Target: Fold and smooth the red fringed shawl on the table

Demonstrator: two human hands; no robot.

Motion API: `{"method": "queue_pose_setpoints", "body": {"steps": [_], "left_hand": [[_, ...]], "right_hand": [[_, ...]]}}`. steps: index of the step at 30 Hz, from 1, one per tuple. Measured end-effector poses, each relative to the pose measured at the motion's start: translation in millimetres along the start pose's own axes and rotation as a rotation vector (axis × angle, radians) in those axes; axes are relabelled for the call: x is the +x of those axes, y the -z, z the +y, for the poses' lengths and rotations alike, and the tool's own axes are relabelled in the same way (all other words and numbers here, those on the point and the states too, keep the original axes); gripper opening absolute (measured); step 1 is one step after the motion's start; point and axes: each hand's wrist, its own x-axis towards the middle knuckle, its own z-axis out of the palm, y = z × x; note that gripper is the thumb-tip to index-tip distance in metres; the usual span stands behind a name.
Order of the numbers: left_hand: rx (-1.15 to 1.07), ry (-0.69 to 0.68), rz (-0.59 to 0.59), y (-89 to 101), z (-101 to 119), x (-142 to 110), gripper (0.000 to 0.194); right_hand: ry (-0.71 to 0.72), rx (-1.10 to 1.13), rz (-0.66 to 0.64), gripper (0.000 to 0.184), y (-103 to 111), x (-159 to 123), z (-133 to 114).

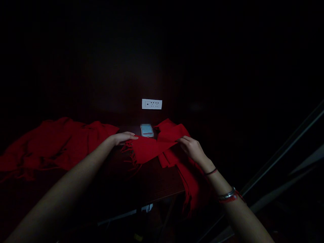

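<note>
A red fringed scarf [149,148] is stretched between my two hands above a dark table. My left hand [124,137] pinches its edge near the fringed end, the thumb lying over the cloth. At the other side my right hand [191,146] grips a fold of the same scarf, fingers closed. Behind and under it, more of the red cloth lies bunched on the table and hangs over the front edge at the right; I cannot tell whether it is all one piece. Several bands circle my right wrist and forearm.
Another heap of red fringed cloth [68,141] spreads over the left side of the dark table [162,189]. A small light-blue, blurred rectangular item [146,130] lies at the back, below a white wall socket [152,104]. Pale slanting bars [283,165] stand at the right. The surroundings are very dark.
</note>
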Motion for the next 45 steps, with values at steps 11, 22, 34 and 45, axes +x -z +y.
{"method": "queue_pose_setpoints", "body": {"steps": [11, 22, 34, 45], "left_hand": [[0.625, 0.1, 0.17, -18.0, -7.0, 11.0, 0.025], [0.619, -0.164, 0.103, -50.5, 16.5, 31.3, 0.046], [0.126, -0.031, -0.129, 3.7, -7.8, -13.8, 0.033], [0.071, 0.069, -0.079, -2.1, -21.9, -21.9, 0.027]], "right_hand": [[0.107, -0.039, -0.225, 0.023, -20.3, -15.7, -19.5], [-0.236, 0.034, -0.312, 0.054, -59.5, 36.7, -5.4], [-0.115, 0.073, -0.212, 0.057, -50.8, 26.2, -40.5], [0.599, 0.024, -0.191, 0.034, -47.5, 3.7, -102.7]]}}
